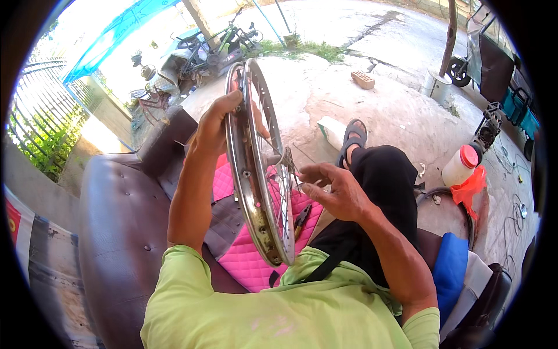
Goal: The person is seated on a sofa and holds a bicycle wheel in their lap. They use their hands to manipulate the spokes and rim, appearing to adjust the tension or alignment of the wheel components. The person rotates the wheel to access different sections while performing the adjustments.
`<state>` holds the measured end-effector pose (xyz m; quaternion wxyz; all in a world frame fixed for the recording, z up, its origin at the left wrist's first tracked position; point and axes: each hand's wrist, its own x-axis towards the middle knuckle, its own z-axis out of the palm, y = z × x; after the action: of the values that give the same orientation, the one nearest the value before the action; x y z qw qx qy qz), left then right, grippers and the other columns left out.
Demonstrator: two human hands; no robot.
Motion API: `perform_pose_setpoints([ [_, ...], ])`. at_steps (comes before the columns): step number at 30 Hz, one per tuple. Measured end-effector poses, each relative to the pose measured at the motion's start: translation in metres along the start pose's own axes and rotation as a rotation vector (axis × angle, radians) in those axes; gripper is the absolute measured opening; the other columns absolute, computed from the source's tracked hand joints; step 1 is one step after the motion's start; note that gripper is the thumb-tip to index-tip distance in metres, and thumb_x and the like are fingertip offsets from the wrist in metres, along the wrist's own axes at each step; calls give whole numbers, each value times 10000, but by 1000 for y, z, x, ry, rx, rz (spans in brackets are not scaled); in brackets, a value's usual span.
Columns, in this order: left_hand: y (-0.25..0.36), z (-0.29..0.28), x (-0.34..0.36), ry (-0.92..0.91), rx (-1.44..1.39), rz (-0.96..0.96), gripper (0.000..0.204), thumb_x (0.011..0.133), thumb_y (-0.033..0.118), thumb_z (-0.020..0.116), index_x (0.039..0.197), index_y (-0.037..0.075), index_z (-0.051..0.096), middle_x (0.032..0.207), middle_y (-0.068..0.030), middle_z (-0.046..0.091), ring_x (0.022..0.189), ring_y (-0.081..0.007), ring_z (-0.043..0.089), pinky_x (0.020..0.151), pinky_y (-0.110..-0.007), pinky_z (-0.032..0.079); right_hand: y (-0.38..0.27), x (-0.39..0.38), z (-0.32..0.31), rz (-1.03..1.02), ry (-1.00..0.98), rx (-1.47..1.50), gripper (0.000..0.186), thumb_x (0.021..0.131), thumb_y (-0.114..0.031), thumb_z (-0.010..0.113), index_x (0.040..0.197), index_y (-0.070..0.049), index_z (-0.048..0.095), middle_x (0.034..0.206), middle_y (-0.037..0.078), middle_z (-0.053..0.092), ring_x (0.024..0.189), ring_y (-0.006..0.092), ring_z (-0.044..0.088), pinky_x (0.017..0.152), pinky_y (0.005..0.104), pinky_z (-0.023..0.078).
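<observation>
A bare metal wheel rim (pixel 247 174) with thin spokes and a hub (pixel 273 159) stands nearly upright over my lap, seen almost edge-on. My left hand (pixel 218 119) is closed round its upper left side, with the thumb on the outer face and fingers partly hidden behind the rim. At the hub's right side, my right hand (pixel 334 189) has its fingers loosely curved, thumb and forefinger apart. The fingertips are beside several spokes (pixel 292 177); whether they touch one I cannot tell. Pliers (pixel 302 220) lie behind the wheel on a pink quilted cloth (pixel 244 247).
A brown padded sofa (pixel 119 227) is under and left of me. To the right stand a red-lidded white jar (pixel 459 166), an orange-red plastic bag (pixel 469 189) and a black tyre (pixel 447 200). A brick (pixel 363 79) and piled bicycles (pixel 224 49) lie farther off.
</observation>
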<state>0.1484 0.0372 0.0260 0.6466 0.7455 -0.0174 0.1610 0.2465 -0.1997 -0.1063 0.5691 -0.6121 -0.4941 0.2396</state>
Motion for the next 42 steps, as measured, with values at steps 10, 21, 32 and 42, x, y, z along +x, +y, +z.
perform_pose_setpoints([
  [10, 18, 56, -44, -64, 155, -68, 711, 927, 608, 401, 620, 6, 621, 610, -139, 584, 582, -167, 528, 501, -274, 303, 2, 23, 42, -182, -98, 226, 467, 1065, -389, 446, 1030, 24, 661, 874, 136, 672, 832, 228, 676, 766, 348, 524],
  [21, 15, 50, -47, -272, 256, -72, 547, 978, 452, 495, 884, -46, 700, 783, -95, 674, 750, -145, 594, 706, -324, 494, 28, 6, 67, -241, 156, 333, 456, 1083, -380, 436, 872, -18, 615, 677, 3, 502, 620, 97, 467, 573, 277, 395],
  [32, 9, 53, -15, -115, 543, 30, 635, 945, 507, 451, 655, -52, 538, 537, -92, 383, 520, -175, 396, 506, -399, 321, 45, 17, 48, -111, 142, 757, 371, 1086, -335, 455, 1020, -16, 632, 828, 1, 667, 706, 69, 609, 627, 217, 484],
  [42, -1, 33, 5, 13, 509, 150, 550, 978, 435, 432, 724, -48, 497, 606, -115, 384, 604, -179, 372, 597, -392, 369, 17, 36, 50, -140, 266, 576, 368, 1087, -314, 465, 989, -19, 662, 796, -10, 671, 675, 49, 601, 587, 204, 471],
])
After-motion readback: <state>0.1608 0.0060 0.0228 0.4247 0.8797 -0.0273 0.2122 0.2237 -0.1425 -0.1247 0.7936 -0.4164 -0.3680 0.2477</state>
